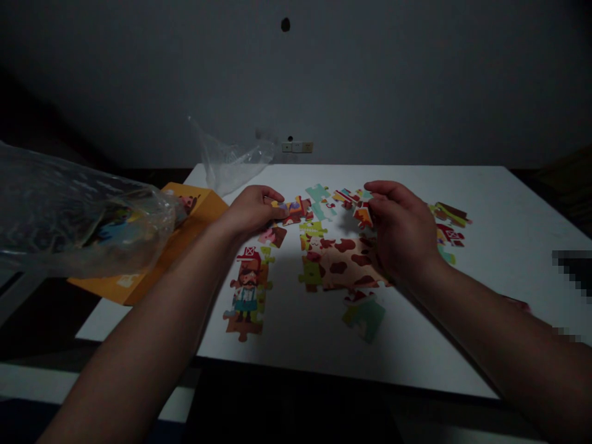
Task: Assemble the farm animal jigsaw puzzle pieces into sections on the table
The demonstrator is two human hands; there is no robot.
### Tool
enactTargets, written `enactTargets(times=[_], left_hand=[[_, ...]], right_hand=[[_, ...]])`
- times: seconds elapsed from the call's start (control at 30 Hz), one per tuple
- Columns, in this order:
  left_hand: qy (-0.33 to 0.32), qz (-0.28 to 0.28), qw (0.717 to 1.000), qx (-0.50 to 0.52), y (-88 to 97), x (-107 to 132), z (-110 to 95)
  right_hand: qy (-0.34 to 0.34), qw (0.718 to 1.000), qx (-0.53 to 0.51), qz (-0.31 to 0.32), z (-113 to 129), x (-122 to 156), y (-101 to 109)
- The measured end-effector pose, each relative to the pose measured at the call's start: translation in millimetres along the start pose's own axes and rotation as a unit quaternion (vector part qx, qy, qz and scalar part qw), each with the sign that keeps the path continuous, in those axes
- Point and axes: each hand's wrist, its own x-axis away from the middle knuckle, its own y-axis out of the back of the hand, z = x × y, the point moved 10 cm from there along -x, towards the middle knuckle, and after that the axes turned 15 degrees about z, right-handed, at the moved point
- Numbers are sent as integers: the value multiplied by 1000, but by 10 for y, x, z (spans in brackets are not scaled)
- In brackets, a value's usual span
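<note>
Loose puzzle pieces (318, 193) are apparently being matched: just beyond the cow section (345, 262) on the counter (303, 327), an orange-marked piece (363, 216) is being pinched by the nearly closed right hand (407, 231). Beyond the cow section's left end, a red-and-purple piece (295, 209) is being touched by the half-curled left hand (252, 213), though whether it is being gripped cannot be told. A matching edge is probably being called for next, with the orange-marked piece being turned to fit.

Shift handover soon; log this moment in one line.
left hand: touching purple-red jigsaw piece; right hand: holding orange jigsaw piece; cow section: on table; farmer section: left of cow section
</note>
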Motion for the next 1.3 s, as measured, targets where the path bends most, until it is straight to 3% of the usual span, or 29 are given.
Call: enactTargets(times=[0.2, 0.43, 0.73, 0.93, 1.1, 1.2, 1.3], left_hand=[[10, -10, 1000, -7, -24, 29, -32], [-12, -15, 1000, -16, -9, -7, -28], [-56, -33, 988, -140, 246, -37, -102], [-92, -24, 978, -183, 314, -48, -124], [-102, -35, 960, -259, 319, -60, -145], [-98, -73, 938, -325, 364, -56, -170], [-99, -69, 930, -348, 347, -78, -159]], right_hand=[[-13, 1000, -14, -4, 32, 42, -16], [-83, 994, 24, 69, -73, 74, -110], [-72, 996, 6, 54, -40, 81, -91], [-182, 980, -36, 67, -214, 173, -162], [-135, 987, -8, 83, -152, 118, -169], [-137, 985, -20, 104, -195, 112, -209], [-131, 985, -17, 110, -214, 113, -223]])
